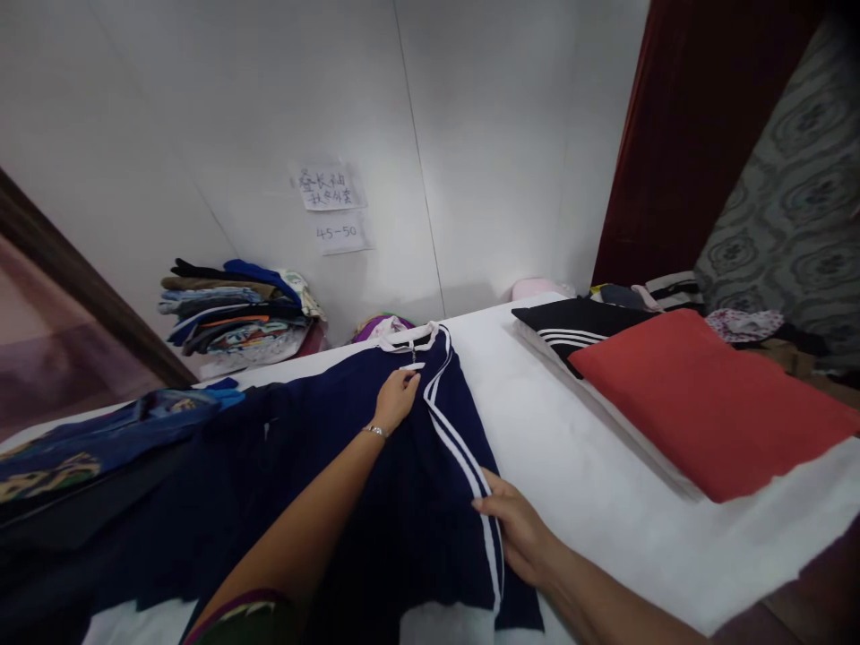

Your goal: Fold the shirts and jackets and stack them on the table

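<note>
A navy jacket [403, 466] with a white collar and white stripes lies spread on the white-covered table, its collar toward the wall. My left hand [395, 400], with a metal band at the wrist, is closed on the jacket front just below the collar, near a white edge by the zip. Farther down and to the right, my right hand [514, 520] grips the striped sleeve [463, 448], thumb on top and the fingers partly hidden beneath the cloth. Dark garments [154, 484] lie against the jacket's left side.
On the right lie a folded red garment [718, 394] and a black striped one [584, 318]. A stack of folded clothes [235, 313] stands at the back left. Handwritten paper signs [332, 186] hang on the wall. More clothes [672, 291] are piled at the far right.
</note>
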